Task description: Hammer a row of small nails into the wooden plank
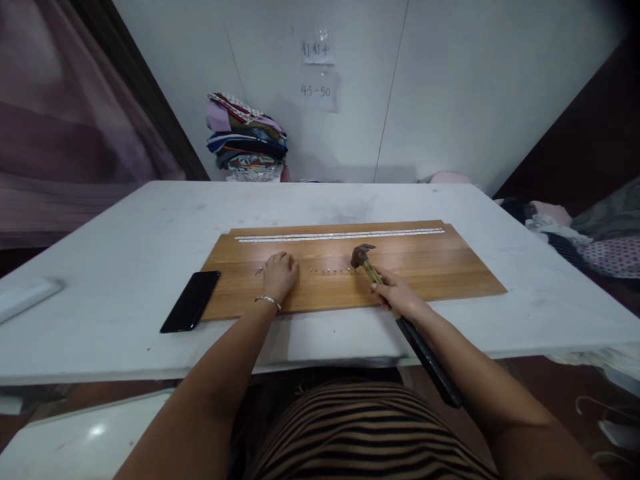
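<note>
The hammer (419, 345) is clasped in the right hand (399, 293), its head at a row of nails (329, 271) on the wooden board (425, 257), its long axis slanting back toward the person's right, claw pointing right. The left hand (279, 275) rests on the board; whether its fingers hold anything, I cannot tell. A black phone (191, 302) lies at the board's left edge

Everything's looking pretty dim and cool tbh, top right corner is sitting almost black. Glare is popping on the white panel (75, 437), a soft shadow is falling on the wall (360, 120) beside the clothes stack (247, 143), the curtain (65, 107) is looking blurry, nails (329, 271) are showing as tiny specks, and the lens is stretching the desk (110, 267) toward the edges
</note>
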`<state>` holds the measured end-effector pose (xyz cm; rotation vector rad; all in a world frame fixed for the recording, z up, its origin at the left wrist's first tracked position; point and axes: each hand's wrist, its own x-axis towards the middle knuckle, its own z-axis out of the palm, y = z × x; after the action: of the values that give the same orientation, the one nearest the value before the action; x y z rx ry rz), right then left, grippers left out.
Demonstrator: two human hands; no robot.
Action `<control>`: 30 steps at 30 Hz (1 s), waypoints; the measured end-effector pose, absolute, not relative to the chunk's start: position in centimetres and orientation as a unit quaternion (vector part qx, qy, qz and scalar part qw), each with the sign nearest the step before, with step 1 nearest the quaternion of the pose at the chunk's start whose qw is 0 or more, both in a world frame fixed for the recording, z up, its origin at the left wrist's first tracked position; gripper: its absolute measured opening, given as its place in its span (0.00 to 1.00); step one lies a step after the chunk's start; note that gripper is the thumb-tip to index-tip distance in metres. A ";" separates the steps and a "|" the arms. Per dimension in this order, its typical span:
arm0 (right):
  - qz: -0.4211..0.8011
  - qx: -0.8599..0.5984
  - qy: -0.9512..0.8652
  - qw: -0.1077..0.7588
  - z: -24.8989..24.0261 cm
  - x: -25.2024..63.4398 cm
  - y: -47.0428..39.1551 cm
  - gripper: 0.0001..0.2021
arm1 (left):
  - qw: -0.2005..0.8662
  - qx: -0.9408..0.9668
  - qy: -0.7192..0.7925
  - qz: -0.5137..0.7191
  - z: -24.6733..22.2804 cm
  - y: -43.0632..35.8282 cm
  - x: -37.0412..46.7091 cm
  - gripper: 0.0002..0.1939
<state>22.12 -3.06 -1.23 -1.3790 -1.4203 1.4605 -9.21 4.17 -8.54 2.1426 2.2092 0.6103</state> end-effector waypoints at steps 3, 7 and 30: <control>0.560 -0.533 -0.540 0.333 -1.5 22.1 -3.0 0.26 | -0.001 0.684 0.705 0.188 -8.4 4.1 -9.2 0.13; 0.560 -0.537 -0.536 0.332 -1.5 22.0 -3.1 0.27 | -0.002 0.684 0.706 0.184 -8.1 4.0 -9.0 0.13; 0.560 -0.533 -0.540 0.333 -1.1 22.1 -3.2 0.30 | 0.010 0.684 0.704 0.191 -8.3 4.1 -9.1 0.14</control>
<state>22.05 -3.17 -1.08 -1.3917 -1.4111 1.4617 -9.14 4.11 -8.28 2.1350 2.1969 0.5949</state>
